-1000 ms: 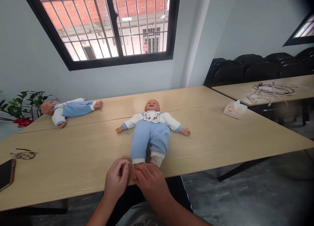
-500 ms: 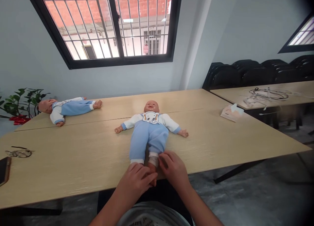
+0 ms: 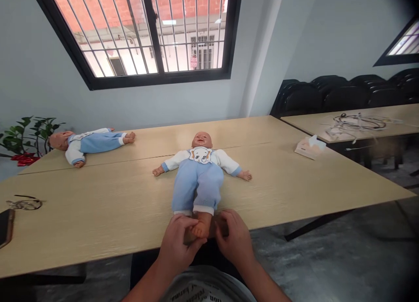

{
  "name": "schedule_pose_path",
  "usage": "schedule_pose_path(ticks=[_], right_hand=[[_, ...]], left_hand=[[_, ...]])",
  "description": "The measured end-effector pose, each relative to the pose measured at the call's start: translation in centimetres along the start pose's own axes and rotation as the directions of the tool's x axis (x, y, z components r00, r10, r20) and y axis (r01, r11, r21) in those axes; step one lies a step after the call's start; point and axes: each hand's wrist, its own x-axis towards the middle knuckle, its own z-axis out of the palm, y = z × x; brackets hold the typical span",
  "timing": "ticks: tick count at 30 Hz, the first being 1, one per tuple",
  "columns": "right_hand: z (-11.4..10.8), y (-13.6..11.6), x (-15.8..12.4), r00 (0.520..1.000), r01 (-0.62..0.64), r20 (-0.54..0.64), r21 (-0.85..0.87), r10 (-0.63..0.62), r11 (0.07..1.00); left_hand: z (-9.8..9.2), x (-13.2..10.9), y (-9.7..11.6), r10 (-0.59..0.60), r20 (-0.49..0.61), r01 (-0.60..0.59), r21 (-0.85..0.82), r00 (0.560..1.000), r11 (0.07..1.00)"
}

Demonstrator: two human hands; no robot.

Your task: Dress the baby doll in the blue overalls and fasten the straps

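A baby doll (image 3: pixel 201 180) in blue overalls with white sleeves and an elephant face on the bib lies on its back, its legs towards me. Its bare foot (image 3: pixel 202 227) sticks out of a white-cuffed trouser leg at the table's front edge. My left hand (image 3: pixel 178 238) is closed on this foot, with the thumb by the toes. The doll's other foot is hidden behind that hand. Just right of the held foot, my right hand (image 3: pixel 234 236) has its fingers bent and apart, and nothing shows in it.
A second doll (image 3: pixel 98 142) in the same outfit lies at the back left near a potted plant (image 3: pixel 31 136). Glasses (image 3: pixel 26 202) and a phone (image 3: pixel 5 227) are at the left. A tissue box (image 3: pixel 309 147) sits at the right, with cables (image 3: pixel 358 122) on another table (image 3: pixel 401 114).
My right hand has come away from the doll's ankle and drawn slightly towards me. The pale band at that ankle no longer shows. The foot is now bare below the cuff.
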Motion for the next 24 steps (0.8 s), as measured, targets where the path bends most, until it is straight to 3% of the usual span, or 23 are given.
schedule_pose_path(ticks=[3, 7, 11, 14, 19, 24], right_hand=[[0.6, -0.3, 0.2, 0.998, -0.038, 0.039, -0.015, 0.039, 0.999], [1.1, -0.9, 1.4, 0.998, -0.064, 0.000, -0.002, 0.064, 0.998], [1.3, -1.4, 1.2, 0.998, -0.057, 0.016, 0.048, 0.056, 0.997], [1.3, -1.4, 0.2, 0.997, -0.062, 0.057, 0.064, 0.059, 0.996], [0.2, -1.0, -0.1, 0.980, -0.196, 0.031, 0.243, 0.195, 0.950], [-0.9, -1.1, 1.4, 0.985, -0.169, 0.013, 0.272, 0.172, 0.947]], left_hand=[[0.2, 0.0, 0.1, -0.073, 0.008, 0.074, -0.059, 0.997, 0.996], [0.3, 0.0, 0.0, -0.125, 0.027, 0.127, -0.091, 0.992, 0.988], [0.2, 0.0, -0.2, -0.138, 0.012, 0.138, -0.093, 0.990, 0.986], [0.0, 0.2, -0.1, -0.055, 0.015, 0.056, -0.062, 0.998, 0.996], [0.4, 1.7, 0.6, 0.189, 0.073, -0.191, 0.018, 0.979, 0.981], [2.4, 2.3, 1.3, 0.266, 0.163, -0.287, 0.118, 0.950, 0.951]])
